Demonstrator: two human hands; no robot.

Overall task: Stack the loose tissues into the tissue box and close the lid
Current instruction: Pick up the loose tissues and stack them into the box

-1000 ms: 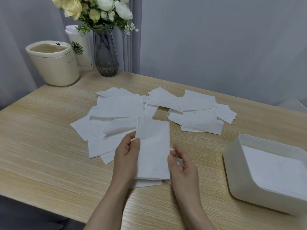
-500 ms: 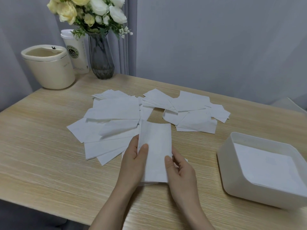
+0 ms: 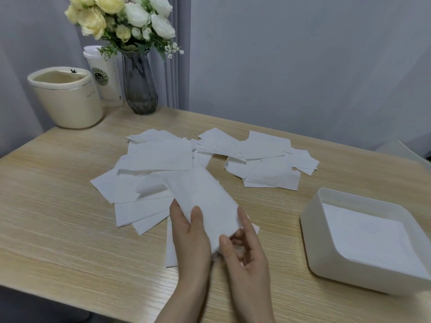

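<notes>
A small stack of white tissues (image 3: 205,201) is lifted off the wooden table (image 3: 58,217), tilted with its far end to the left. My left hand (image 3: 190,238) grips its left edge, thumb on top. My right hand (image 3: 245,248) pinches the stack's near right corner. Several loose tissues (image 3: 154,157) lie fanned out on the table beyond my hands, and a second spread of tissues (image 3: 263,159) lies further right. One more tissue (image 3: 171,252) lies flat under my left hand. The open white tissue box (image 3: 312,241) stands at the right with tissues inside; no lid shows.
At the back left stand a cream lidded bin (image 3: 67,99), a paper coffee cup (image 3: 105,75) and a dark glass vase (image 3: 140,87) of white and yellow flowers. A grey wall and curtain close the far side. The table's near edge runs just below my forearms.
The tissue stack, upright between both hands before, has swung so its far end leans left. My right hand has slid down to the stack's near right corner.
</notes>
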